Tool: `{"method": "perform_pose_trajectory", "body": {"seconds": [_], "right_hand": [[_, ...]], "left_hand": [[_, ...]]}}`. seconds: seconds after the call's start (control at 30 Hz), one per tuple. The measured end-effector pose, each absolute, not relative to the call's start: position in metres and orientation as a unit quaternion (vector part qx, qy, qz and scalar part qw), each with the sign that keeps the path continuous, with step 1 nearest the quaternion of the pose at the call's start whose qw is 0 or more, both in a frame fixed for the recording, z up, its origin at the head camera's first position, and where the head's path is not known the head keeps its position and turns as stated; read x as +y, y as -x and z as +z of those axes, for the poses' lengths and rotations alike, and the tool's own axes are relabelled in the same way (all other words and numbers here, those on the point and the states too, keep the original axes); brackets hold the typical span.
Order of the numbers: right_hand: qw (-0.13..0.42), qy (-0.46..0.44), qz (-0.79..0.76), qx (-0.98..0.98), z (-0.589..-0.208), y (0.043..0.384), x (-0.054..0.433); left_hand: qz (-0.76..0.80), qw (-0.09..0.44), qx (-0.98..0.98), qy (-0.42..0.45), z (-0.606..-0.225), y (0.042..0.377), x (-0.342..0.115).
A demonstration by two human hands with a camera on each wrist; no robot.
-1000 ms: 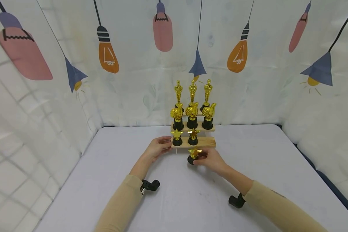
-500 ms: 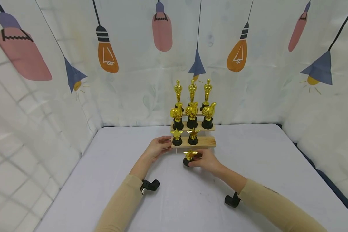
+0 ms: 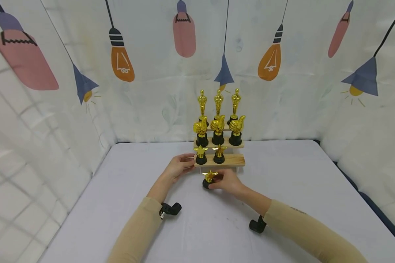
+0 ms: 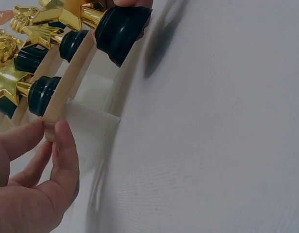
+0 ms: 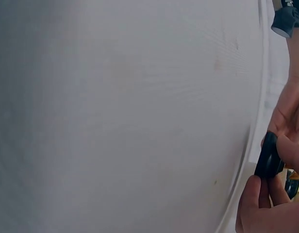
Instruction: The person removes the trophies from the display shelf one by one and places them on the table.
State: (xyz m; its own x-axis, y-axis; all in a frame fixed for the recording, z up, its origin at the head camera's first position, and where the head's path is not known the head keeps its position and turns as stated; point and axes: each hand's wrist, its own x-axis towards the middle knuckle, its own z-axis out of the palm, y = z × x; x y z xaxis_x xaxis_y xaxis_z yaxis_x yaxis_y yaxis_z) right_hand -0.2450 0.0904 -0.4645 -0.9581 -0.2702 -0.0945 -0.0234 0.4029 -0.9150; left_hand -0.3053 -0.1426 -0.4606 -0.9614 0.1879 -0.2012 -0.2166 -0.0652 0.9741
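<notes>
My right hand [image 3: 230, 181] grips a small star trophy [image 3: 208, 183] by its black base, in front of the lowest step of a tiered wooden stand [image 3: 235, 160]. The right wrist view shows its thumb and fingers on opposite sides of the black base [image 5: 269, 158]. At the left end of that step, my left hand [image 3: 176, 168] pinches the plank [image 4: 67, 90] between thumb and fingers. Two star trophies, one at the left [image 3: 201, 157] and one in the middle [image 3: 219, 157], stand upright on this step; its right part is bare wood.
Gold thumbs-up trophies [image 3: 218, 128] fill the middle step, and gold figure trophies [image 3: 218, 102] stand on the top one. Clear supports [image 4: 91, 121] carry the lowest plank above the white-covered table [image 3: 191, 233]. A curtain printed with lamps [image 3: 151, 102] hangs close behind.
My right hand has moved left with the star trophy, from below the middle star trophy toward the left one. The left hand keeps its place on the stand.
</notes>
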Motion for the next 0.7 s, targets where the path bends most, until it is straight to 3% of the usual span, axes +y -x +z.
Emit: {"method": "perform_pose_trajectory", "body": {"seconds": [0.7], "right_hand": [[0.113,0.075,-0.520,0.844,-0.468,0.257,0.067]], "left_hand": [[0.731,0.142,0.668,0.006,-0.462,0.307,-0.143]]}}
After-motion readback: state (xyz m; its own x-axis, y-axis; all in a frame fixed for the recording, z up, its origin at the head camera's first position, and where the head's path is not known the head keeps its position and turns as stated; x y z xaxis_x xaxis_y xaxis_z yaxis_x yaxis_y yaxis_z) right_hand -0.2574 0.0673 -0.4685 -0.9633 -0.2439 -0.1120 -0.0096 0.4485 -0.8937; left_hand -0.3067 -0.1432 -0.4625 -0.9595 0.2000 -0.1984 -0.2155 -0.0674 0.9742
